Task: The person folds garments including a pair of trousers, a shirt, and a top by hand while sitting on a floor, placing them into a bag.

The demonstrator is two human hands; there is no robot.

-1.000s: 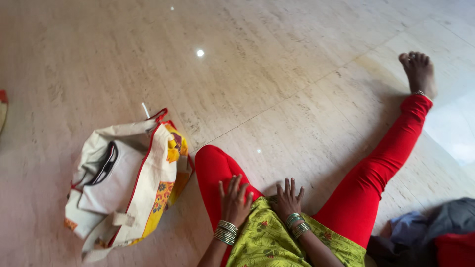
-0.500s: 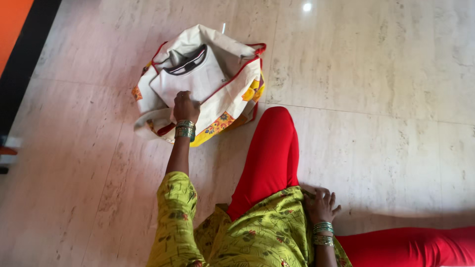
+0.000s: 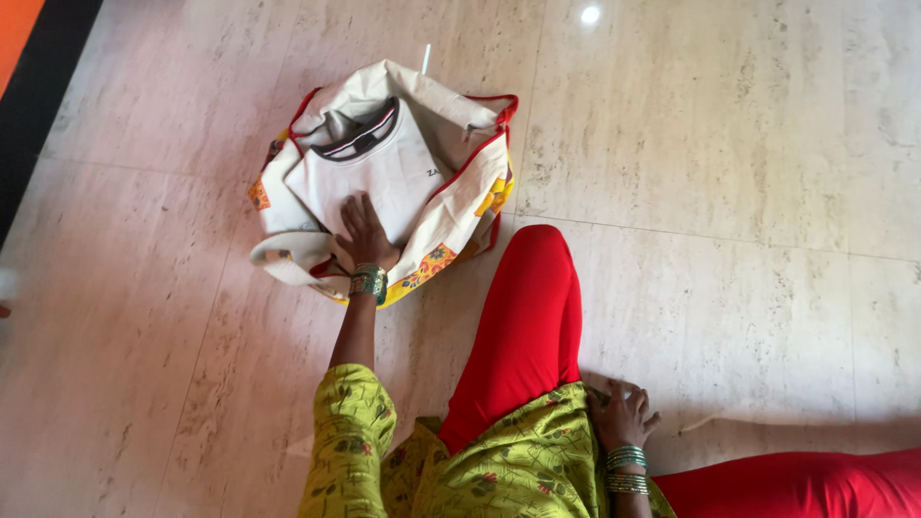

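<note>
Flattened since half a second ago, the left hand (image 3: 366, 233) lies open on the white folded garment (image 3: 369, 173) inside the cloth bag (image 3: 467, 197), gripping nothing, so it may slide; right hand (image 3: 622, 416) rests spread by the thigh

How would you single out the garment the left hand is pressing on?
On the pale marble floor lies an open cream cloth bag with red piping and yellow floral trim. Inside it, under the left hand, sits a folded white garment, the only item with a dark-edged neckline.
</note>
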